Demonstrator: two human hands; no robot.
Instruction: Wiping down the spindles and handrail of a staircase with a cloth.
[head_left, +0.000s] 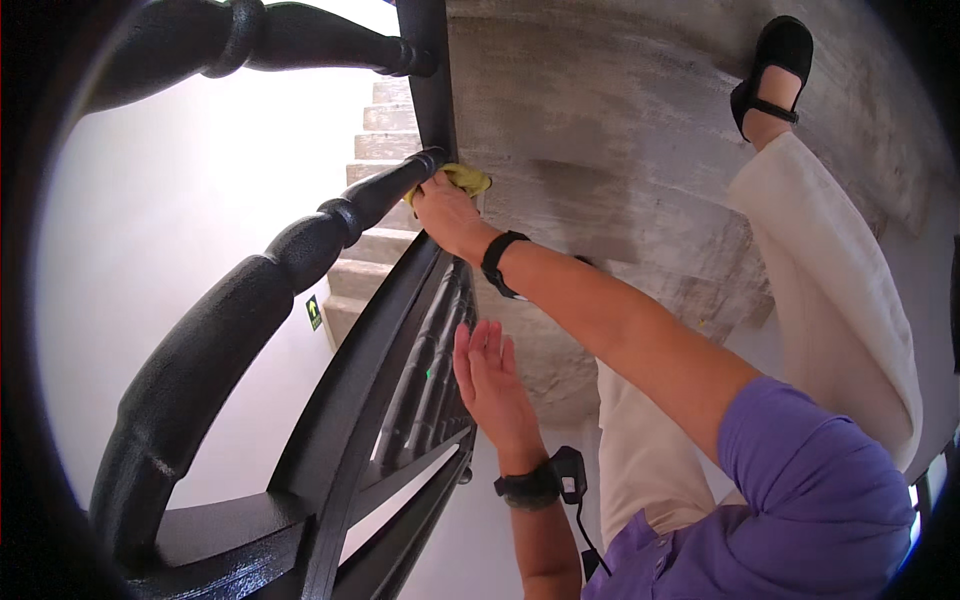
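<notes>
A yellow-green cloth [468, 180] is bunched under the fingers of my right hand [447, 208]. This hand presses it around the end of a black turned baluster [285, 265], where that meets a flat black rail [428, 90]. Below it, my left hand [490, 385] is raised with its fingers stretched out, holding nothing. It is beside the black stair railing [345, 400], and I cannot tell whether it touches the metal. Each wrist wears a black band, and the left one has a small black device [568, 474] with a cable beside it.
Worn grey concrete steps [560, 150] lie beneath me, with my black shoe [785, 55] on one. Through the railing, a lower stair flight [385, 145] and a white wall [180, 200] show. The wall bears a small green arrow sign [314, 312]. Another thick baluster [320, 35] crosses the top left.
</notes>
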